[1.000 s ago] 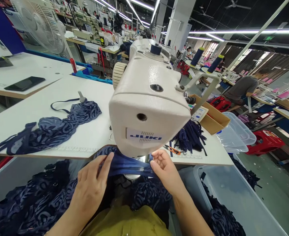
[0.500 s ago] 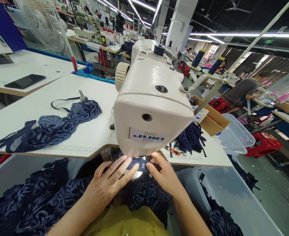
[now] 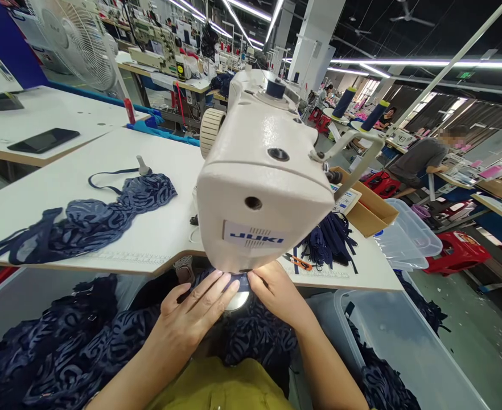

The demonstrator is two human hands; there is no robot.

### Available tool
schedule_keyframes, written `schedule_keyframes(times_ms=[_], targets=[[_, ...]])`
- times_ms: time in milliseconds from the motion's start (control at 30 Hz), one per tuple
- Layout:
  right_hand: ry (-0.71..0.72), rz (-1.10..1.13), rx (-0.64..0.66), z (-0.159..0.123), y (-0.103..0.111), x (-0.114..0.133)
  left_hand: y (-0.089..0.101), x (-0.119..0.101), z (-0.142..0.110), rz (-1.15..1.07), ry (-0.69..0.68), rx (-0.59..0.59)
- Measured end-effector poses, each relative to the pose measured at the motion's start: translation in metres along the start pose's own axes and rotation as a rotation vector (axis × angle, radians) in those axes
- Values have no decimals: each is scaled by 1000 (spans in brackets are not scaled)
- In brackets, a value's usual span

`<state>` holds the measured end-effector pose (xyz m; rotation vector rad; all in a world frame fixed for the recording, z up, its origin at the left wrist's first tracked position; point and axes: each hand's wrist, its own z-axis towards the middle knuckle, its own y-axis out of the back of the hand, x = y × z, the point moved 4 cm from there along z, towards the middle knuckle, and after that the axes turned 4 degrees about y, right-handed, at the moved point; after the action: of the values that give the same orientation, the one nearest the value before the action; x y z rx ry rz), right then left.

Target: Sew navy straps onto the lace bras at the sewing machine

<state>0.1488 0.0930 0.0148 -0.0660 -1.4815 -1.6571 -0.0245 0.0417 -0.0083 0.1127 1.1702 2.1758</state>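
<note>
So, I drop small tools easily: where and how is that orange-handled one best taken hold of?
I'd pinch the orange handle from above and the front with the right hand: it lies flat near the front edge of the table, the machine head left of it, navy straps behind.

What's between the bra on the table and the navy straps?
In the head view, the sewing machine stands between the bra and the straps, with orange snips beside the straps.
</note>
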Motion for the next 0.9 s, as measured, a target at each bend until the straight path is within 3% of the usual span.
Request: schedule_keyframes(times_ms=[233,433,900], targets=[[-51,12,-53,-8,-5,-2,-3,1,-2,1,-59,-43],[-70,42,-99,-3,-6,-3,-6,-1,-4,106,-25,-21],[-92,14,-120,0,-9,-7,1,-8,2,88,18,-26]])
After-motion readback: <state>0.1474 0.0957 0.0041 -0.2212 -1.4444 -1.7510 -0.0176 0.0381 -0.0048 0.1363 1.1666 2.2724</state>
